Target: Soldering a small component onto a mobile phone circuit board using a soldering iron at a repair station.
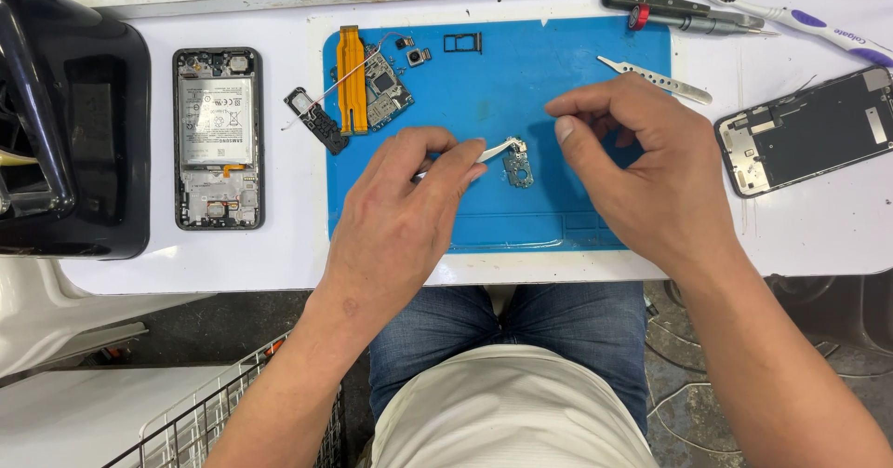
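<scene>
Blue mat (577, 217): left hand (400, 217) pinches tweezers (493, 149) on small board (518, 168)

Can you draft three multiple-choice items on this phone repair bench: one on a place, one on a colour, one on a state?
1. Where does the opened black phone with its exposed battery lie?
A. on the white table left of the mat
B. on the mat
C. in the wire basket

2. What colour is the rubber work mat?
A. green
B. blue
C. grey

3. What does the left hand hold?
A. a toothbrush
B. nothing
C. silver tweezers

Answers: 1 A, the phone rests off the mat's left edge; 2 B, the mat is plainly blue; 3 C, the tweezer tips reach the small grey circuit part.
</scene>
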